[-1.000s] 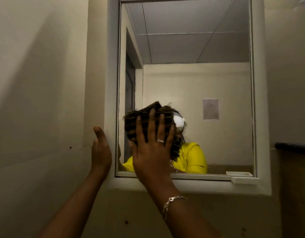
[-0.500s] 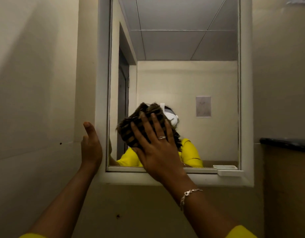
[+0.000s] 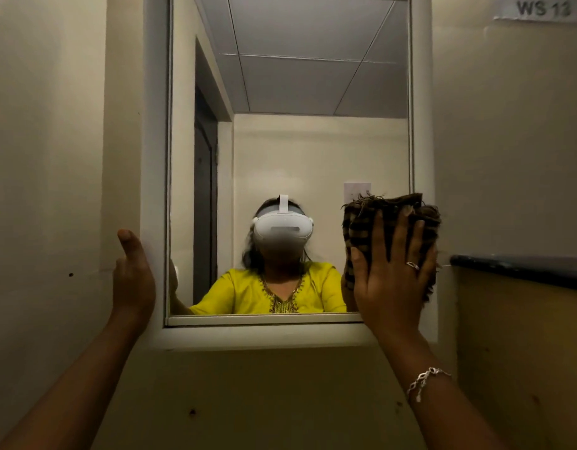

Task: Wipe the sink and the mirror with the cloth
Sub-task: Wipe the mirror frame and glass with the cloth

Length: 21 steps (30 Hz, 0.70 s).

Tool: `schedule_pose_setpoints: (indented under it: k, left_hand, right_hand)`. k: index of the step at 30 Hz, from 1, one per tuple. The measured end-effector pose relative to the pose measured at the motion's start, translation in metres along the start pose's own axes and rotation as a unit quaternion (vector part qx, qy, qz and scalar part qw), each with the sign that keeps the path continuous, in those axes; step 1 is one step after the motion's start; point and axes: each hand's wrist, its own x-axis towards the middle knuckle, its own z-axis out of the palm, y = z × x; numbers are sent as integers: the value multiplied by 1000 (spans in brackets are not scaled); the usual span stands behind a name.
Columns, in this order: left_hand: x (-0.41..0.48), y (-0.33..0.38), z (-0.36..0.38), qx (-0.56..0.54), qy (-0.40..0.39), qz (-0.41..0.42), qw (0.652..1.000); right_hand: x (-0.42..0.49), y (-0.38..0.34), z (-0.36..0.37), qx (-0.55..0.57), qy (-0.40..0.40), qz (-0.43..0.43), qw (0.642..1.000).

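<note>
- Cloth (image 3: 365, 228), dark with brown stripes and a frayed top edge, is bunched flat against the lower right corner of the mirror (image 3: 290, 141), lapping onto the right side of the pale frame (image 3: 155, 125).
- Your right hand (image 3: 392, 274) presses it there with the palm flat and the fingers (image 3: 375, 237) spread upward over the fabric; this grip is a wide-open press, not a closed fist, and the cloth shows above and on both sides of the fingers.
- A ring (image 3: 412, 265) sits on one finger, and a silver chain bracelet (image 3: 423, 381) circles the wrist; the forearm rises from the lower right.
- Your left hand (image 3: 133, 277) stands edge-on against the left side of the frame, thumb up, fingers loosely curled and holding nothing; the forearm comes up from the lower left.
- Sink is out of view.
- A paper label (image 3: 540, 9) at the top right of the wall (image 3: 47, 157) reads "WS 13"; the last digit is blurred.
- The glass reflects a person in a yellow top (image 3: 267, 290) wearing a white headset (image 3: 282, 227), with ceiling panels and a dark doorway behind.
- A dark ledge (image 3: 521, 269) juts out at the right, just beside the cloth.
</note>
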Motion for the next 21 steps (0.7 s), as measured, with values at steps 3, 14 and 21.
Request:
schedule_pose_setpoints:
  k: [3,14,21]
  left_hand:
    - [-1,1,1,-4,1,-4,1000]
    - [6,-8,0,-56,9,-19,998]
    - [12,-19,-4,-106,-46,-66,991]
  right_hand:
    - [-6,-22,4,1,6,59,998]
    - [-47,-127,10,45,-44,-58,996]
    - [-43,-168,13,79,-65,-287,952]
